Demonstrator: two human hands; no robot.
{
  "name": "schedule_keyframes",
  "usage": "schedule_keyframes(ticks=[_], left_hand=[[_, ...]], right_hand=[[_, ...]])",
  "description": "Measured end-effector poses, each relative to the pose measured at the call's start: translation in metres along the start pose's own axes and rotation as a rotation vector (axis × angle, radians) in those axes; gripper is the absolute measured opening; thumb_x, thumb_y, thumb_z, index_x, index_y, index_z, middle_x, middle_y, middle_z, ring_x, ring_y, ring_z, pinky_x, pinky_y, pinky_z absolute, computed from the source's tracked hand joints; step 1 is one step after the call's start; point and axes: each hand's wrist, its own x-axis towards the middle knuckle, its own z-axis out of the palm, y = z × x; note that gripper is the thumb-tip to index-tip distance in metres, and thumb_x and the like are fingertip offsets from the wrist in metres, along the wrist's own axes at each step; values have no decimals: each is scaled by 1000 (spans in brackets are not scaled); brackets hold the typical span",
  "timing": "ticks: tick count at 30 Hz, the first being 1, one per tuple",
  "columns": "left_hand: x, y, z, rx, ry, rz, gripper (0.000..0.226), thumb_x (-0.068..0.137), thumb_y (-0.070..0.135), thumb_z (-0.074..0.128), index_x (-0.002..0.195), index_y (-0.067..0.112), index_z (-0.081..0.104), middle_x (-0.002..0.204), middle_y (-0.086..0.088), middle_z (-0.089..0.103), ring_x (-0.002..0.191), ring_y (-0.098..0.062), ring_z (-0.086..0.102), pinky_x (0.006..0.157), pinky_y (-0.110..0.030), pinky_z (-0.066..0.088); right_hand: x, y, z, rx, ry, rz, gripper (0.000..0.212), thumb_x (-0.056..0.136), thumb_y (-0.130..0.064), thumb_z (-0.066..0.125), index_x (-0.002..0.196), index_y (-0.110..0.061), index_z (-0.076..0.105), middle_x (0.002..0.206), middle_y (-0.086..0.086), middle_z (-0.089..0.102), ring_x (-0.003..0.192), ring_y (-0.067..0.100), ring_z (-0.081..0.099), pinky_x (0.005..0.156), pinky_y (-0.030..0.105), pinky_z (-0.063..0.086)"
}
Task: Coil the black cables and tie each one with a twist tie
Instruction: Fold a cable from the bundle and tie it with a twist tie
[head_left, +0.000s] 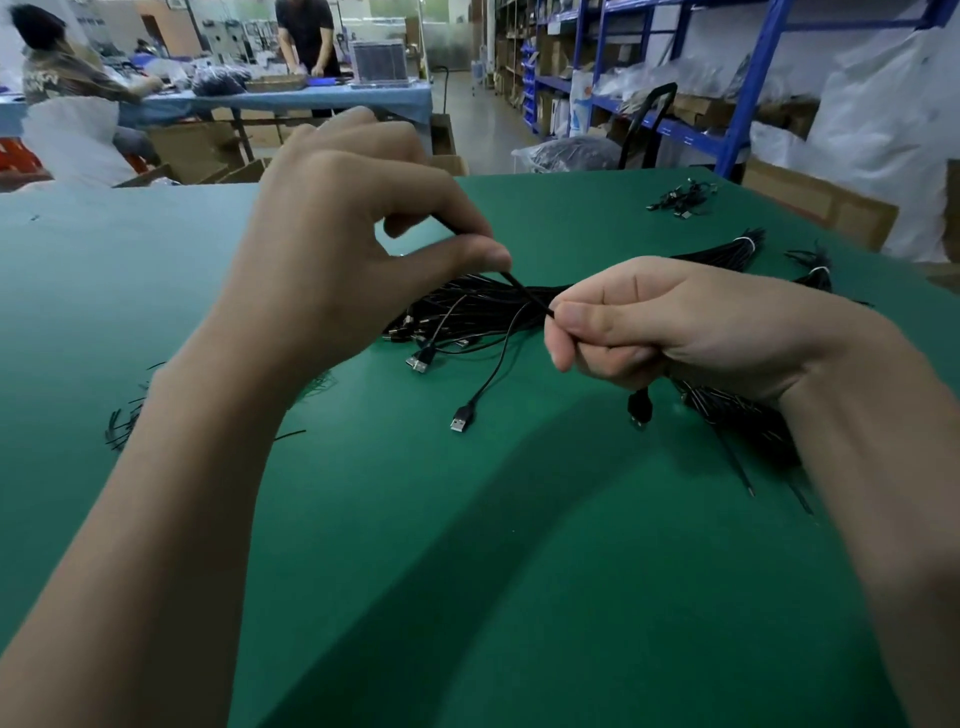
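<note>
Left hand, centre, pinches a black cable; right hand grips it, fingers curled. Cable pile behind on the desk; apparently twist ties, left edge.

At the centre of the frame, the left hand pinches a black cable between thumb and forefinger. Just to its right, the right hand grips the same cable in curled fingers, and the short stretch between them is straight. A bundle of black cables lies behind them on the green table. Short black twist ties lie scattered at the left.
</note>
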Motion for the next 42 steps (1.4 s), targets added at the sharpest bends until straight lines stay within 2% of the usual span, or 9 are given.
schedule_keyframes(ticks=[7, 12, 16, 18, 22, 26, 31, 37, 42], left_hand=[[-6, -11, 10, -126, 100, -134, 13, 88, 41, 74, 90, 28, 74, 78, -6, 55, 73, -14, 43, 65, -27, 35], [-10, -25, 20, -157, 153, -180, 9, 90, 43, 71, 89, 34, 71, 77, 2, 57, 73, -11, 46, 65, -26, 37], [-15, -24, 45, -231, 22, -252, 8, 97, 33, 65, 93, 36, 70, 74, 6, 57, 68, -6, 48, 63, -25, 36], [-19, -18, 58, -236, -104, -232, 15, 100, 28, 62, 101, 24, 76, 77, 8, 64, 71, -5, 55, 67, -23, 41], [-21, 0, 76, -251, -256, -211, 26, 103, 22, 57, 125, 19, 71, 71, 6, 61, 62, -7, 49, 63, -26, 40], [-20, 18, 80, -204, -388, -161, 22, 104, 24, 53, 114, 19, 71, 56, 5, 46, 50, -12, 39, 54, -30, 37], [-11, 22, 64, -19, -446, -104, 24, 104, 33, 51, 107, 22, 72, 78, -2, 69, 74, -27, 59, 71, -43, 48], [-5, 19, 37, 53, -335, -69, 22, 101, 37, 57, 100, 28, 77, 81, 3, 73, 72, -23, 62, 69, -43, 50], [-3, 11, 14, -30, -115, -61, 27, 90, 44, 71, 81, 20, 77, 60, 2, 62, 56, -15, 52, 55, -24, 39]], right_hand=[[11, -1, 19, 204, -77, 7, 39, 101, -38, 44, 80, -14, 66, 52, -5, 26, 52, 14, 22, 52, 32, 13], [15, -6, 24, 438, -144, -74, 33, 102, -31, 42, 79, -17, 61, 55, -4, 18, 52, 11, 18, 45, 22, 16], [14, -14, 20, 642, -74, -171, 27, 104, -30, 38, 87, -17, 55, 58, -10, 19, 53, 5, 19, 42, 16, 17], [14, -16, 16, 667, 20, -197, 27, 105, -27, 37, 90, -16, 55, 58, -11, 25, 55, 5, 19, 43, 16, 17], [16, -12, 9, 594, 311, -216, 27, 108, -23, 36, 93, -13, 56, 58, -10, 30, 55, 6, 20, 45, 16, 17], [21, -6, 7, 519, 517, -267, 28, 110, -20, 37, 100, -8, 61, 58, -9, 41, 55, 7, 29, 45, 16, 26], [27, 4, 12, -16, 713, -247, 31, 110, -13, 36, 98, -7, 64, 67, -3, 63, 56, 11, 46, 54, 22, 43], [26, 4, 16, -382, 617, -170, 27, 108, -12, 42, 99, -10, 67, 80, -2, 69, 69, 10, 65, 63, 24, 53], [25, 2, 24, -323, 395, -214, 44, 110, -34, 33, 88, -15, 66, 55, -3, 54, 50, 13, 39, 54, 30, 35]])
